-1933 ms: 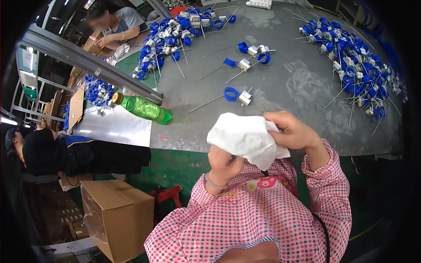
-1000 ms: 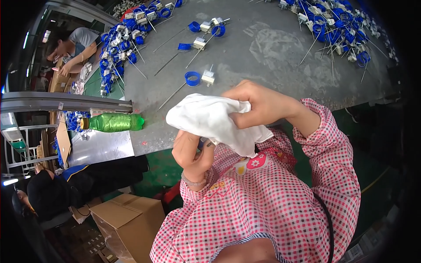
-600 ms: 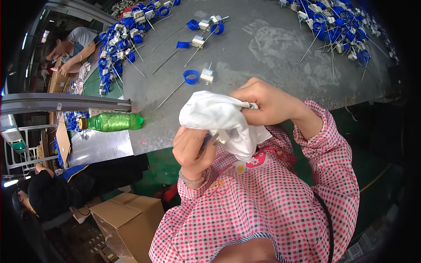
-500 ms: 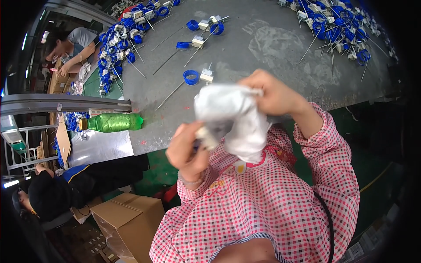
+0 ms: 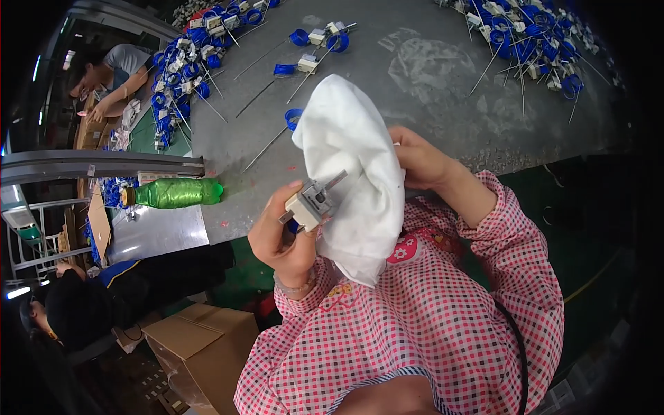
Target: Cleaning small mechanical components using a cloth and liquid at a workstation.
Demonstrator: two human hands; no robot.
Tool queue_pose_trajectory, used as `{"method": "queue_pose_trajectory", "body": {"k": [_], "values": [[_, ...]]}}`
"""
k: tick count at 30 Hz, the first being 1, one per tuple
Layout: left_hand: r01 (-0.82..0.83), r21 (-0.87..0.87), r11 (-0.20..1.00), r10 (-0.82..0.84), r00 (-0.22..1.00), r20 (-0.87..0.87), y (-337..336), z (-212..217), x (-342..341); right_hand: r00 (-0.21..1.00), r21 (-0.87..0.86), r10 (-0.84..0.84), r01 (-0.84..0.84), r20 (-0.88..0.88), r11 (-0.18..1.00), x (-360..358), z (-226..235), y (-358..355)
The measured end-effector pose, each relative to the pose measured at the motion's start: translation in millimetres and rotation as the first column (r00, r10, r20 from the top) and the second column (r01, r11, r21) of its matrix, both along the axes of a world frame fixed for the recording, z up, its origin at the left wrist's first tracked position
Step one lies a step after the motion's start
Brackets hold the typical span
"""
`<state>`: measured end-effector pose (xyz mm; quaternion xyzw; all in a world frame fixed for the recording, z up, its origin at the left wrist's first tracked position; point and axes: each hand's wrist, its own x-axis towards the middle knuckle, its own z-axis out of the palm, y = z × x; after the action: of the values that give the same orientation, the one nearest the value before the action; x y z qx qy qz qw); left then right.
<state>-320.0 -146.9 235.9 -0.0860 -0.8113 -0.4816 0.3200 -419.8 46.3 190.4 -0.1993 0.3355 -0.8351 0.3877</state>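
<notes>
My left hand (image 5: 282,238) is closed around a capillary thermostat (image 5: 308,206), a cream block with a metal face and a shaft pointing up to the right. A bit of blue shows under it between the fingers. My right hand (image 5: 422,158) grips the right edge of a white cloth (image 5: 353,149), which hangs spread out in front of my chest. The cloth lies behind the thermostat's shaft, and I cannot tell whether they touch. Beyond the cloth, a blue coil (image 5: 293,117) on the table is partly covered by it. Further thermostats (image 5: 308,64) with blue coils lie farther back.
Heaps of blue-coiled thermostats lie at the far left (image 5: 185,76) and far right (image 5: 529,34) of the grey table (image 5: 443,83). A green bottle (image 5: 178,194) lies on its side at left. A cardboard box (image 5: 200,346) stands below. Two other people are at the left.
The cloth has opened out and risen, now hiding most of the nearest thermostat on the table. The thermostat in my left hand has turned its metal face and shaft into view.
</notes>
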Motion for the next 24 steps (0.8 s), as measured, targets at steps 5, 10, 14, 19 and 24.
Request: {"method": "queue_pose_trajectory", "body": {"k": [5, 10, 14, 19, 24], "values": [[0.067, 0.023, 0.998, -0.068, 0.994, 0.083, 3, 7, 3, 0.998, -0.044, 0.059, -0.058, 0.027, 0.997, 3, 6, -3], [0.092, -0.014, 0.996, -0.091, 0.994, 0.061, 1, 5, 1, 0.998, 0.09, 0.028, -0.023, -0.055, 0.996, 4, 26, -4], [0.105, 0.022, 0.994, -0.107, 0.985, 0.133, 2, 4, 1, 0.904, 0.364, -0.007, 0.18, -0.428, 0.914, 5, 42, -7], [0.087, -0.085, 0.993, -0.073, 0.985, 0.156, 2, 3, 0, 0.738, 0.288, -0.053, 0.327, -0.673, 0.9, 3, 52, -11], [0.079, -0.107, 0.991, -0.067, 0.991, 0.117, -2, 1, 0, 0.583, 0.294, 0.005, 0.402, -0.812, 0.867, -1, 52, -12]]}}
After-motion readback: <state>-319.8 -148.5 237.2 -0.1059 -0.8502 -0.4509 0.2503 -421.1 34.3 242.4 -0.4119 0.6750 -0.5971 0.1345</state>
